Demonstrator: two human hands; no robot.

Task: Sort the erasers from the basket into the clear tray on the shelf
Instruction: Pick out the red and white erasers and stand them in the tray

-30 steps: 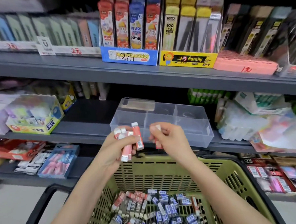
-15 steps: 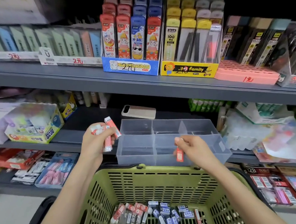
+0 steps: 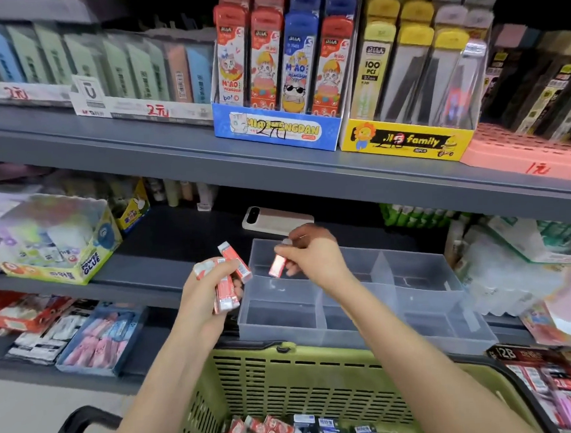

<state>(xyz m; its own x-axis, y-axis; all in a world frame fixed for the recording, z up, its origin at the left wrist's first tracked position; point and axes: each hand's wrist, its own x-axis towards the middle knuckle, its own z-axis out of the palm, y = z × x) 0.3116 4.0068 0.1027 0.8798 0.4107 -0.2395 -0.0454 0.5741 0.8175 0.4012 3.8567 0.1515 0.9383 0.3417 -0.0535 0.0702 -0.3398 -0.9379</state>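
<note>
Shop shelf (image 3: pixel 168 269): right hand (image 3: pixel 312 254), pinching one red eraser (image 3: pixel 277 265) above the clear tray (image 3: pixel 424 311)'s far-left compartment, should lower it flat, while left hand (image 3: pixel 208 286) grips a bunch (image 3: pixel 226 285).

My view is evenly lit but soft; edges bend and blur, and the shelf (image 3: pixel 212 230) recess sits dark.

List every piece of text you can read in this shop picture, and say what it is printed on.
"POWER GLUE": glue box
"family": yellow display box
"100 PCS": yellow-capped pack
"12B": dark pack
"M·AO": red cartoon pack
Eraser sleeves in the basket: too blurred to read.
</note>
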